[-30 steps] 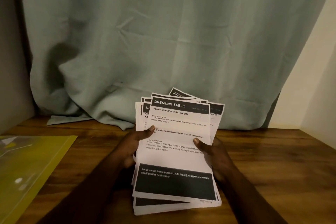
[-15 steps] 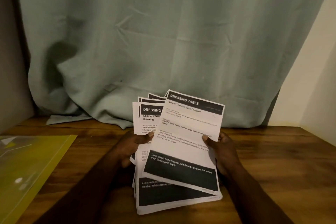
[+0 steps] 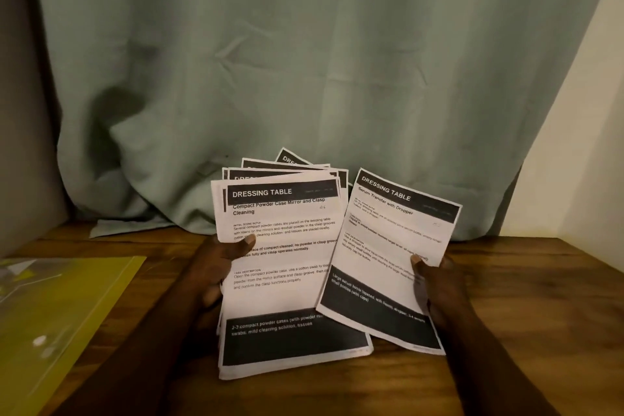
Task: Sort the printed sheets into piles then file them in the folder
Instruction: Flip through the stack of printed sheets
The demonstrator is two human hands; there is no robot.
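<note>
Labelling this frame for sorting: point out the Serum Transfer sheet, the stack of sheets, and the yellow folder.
Serum Transfer sheet [image 3: 388,260]: head view, its printed white middle.
stack of sheets [image 3: 280,294]: head view, top sheet's blank area.
yellow folder [image 3: 67,307]: head view, cover centre.

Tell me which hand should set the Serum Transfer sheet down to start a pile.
Right. The right hand alone pinches the Serum Transfer sheet, angled right of the stack, with table showing beside it. The left hand grips the stack, and the yellow folder lies on that side.
</note>
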